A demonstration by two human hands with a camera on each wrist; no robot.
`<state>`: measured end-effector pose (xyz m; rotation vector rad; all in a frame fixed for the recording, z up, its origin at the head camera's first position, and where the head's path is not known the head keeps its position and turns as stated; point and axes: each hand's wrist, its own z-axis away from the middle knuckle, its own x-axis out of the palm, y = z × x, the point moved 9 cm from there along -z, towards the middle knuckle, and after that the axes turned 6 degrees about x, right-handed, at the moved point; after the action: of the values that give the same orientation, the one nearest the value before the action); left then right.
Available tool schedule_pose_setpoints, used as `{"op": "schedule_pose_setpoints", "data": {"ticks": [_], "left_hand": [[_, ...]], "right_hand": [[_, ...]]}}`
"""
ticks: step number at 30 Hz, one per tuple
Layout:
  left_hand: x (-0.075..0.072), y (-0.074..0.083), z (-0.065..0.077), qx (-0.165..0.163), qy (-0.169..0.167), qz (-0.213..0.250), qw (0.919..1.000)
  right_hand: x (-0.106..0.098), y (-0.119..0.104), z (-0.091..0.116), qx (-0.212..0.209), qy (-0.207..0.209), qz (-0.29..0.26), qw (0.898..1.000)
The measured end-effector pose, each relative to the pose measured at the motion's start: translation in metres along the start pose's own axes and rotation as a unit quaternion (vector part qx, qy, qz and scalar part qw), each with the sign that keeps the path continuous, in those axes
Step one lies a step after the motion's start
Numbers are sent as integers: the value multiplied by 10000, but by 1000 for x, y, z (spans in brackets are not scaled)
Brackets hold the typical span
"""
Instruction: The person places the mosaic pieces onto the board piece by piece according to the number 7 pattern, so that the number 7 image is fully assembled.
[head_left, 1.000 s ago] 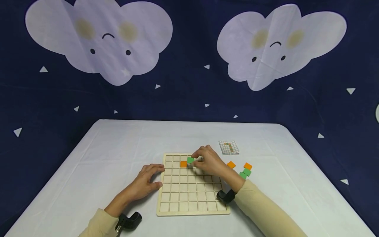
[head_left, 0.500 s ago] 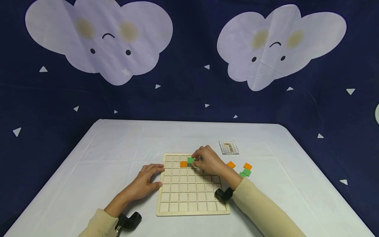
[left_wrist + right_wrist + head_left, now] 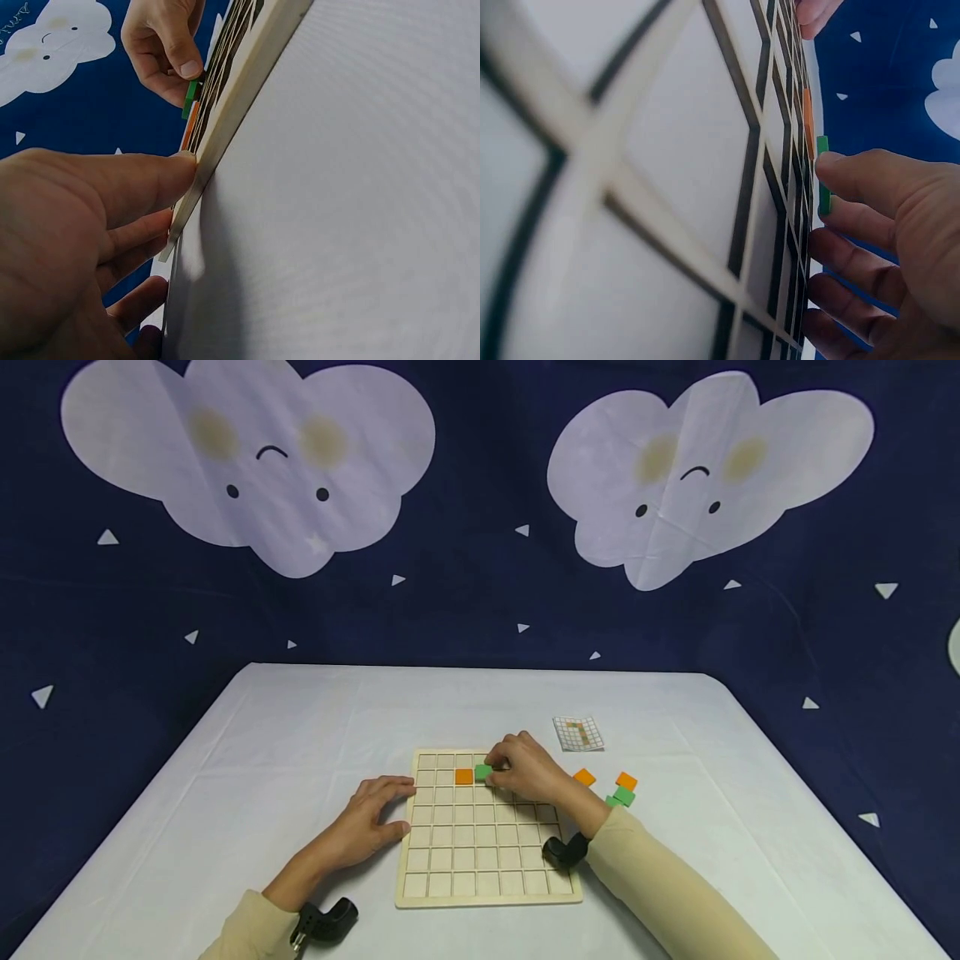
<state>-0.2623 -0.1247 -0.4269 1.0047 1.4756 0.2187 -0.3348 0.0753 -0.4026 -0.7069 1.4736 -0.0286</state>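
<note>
A wooden grid board lies flat on the white table. An orange square tile sits in a cell of its second row from the far edge. Just right of it, my right hand pinches a green square tile between thumb and fingers. The right wrist view shows this green tile slightly above the grid, on edge to the camera. My left hand touches the board's left edge with thumb and fingertips, its fingers extended. The right hand hides several far-right cells.
Right of the board lie loose tiles: an orange one, another orange one, and green ones, partly behind the right forearm. A small card with a printed grid pattern lies beyond them. A dark cloud-print backdrop stands behind the table.
The green tile in my right hand has come slightly down and nearer, toward the cell right of the orange tile. My left hand has stayed at the board's edge.
</note>
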Motion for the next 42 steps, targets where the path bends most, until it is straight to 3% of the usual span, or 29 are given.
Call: {"op": "schedule_pose_setpoints", "data": {"ticks": [33,42], "left_hand": [[1,-4,0,-150,78,160,9997],[1,-4,-1,-141,60,145,9998]], "right_hand": [[3,-3,0,-239,-62,103,9996],[-4,-2,4,-52,-44,-281,9996]]}}
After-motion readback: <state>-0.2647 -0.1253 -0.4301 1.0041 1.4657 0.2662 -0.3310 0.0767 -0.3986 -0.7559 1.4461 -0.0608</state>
